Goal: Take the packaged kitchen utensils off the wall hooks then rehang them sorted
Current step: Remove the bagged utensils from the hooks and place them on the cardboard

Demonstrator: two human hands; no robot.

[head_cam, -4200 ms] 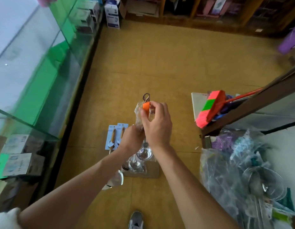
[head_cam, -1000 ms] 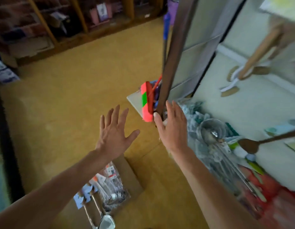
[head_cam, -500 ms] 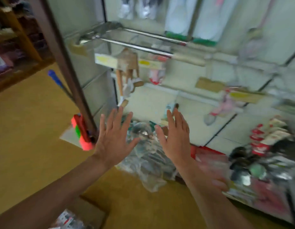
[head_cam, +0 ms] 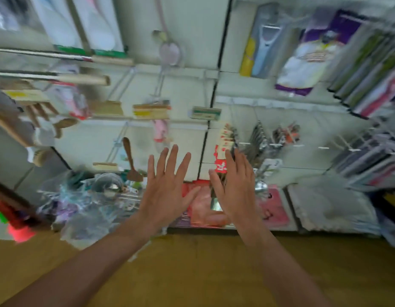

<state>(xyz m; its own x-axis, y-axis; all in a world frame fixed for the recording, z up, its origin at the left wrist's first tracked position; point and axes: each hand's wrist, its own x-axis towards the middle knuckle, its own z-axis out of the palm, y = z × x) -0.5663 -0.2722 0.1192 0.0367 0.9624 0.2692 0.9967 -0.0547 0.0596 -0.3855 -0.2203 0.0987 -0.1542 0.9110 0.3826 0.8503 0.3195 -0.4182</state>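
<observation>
Packaged utensils (head_cam: 223,151) on wall hooks (head_cam: 244,143), just beyond right grip (head_cam: 236,189) | left grip (head_cam: 167,191) beside | both wide, empty, likely poised to unhook

A few seconds ago we held a little pack over the box on the floor (head_cam: 203,273). Now our left hand (head_cam: 167,196) and right hand (head_cam: 236,191) hold nothing, and both are spread wide in the middle of the frame. We have turned up to the wall (head_cam: 192,41). The hanging red packs (head_cam: 223,149) now show just behind our right hand. The pink brush (head_cam: 17,231) has slid to the lower left edge.
</observation>
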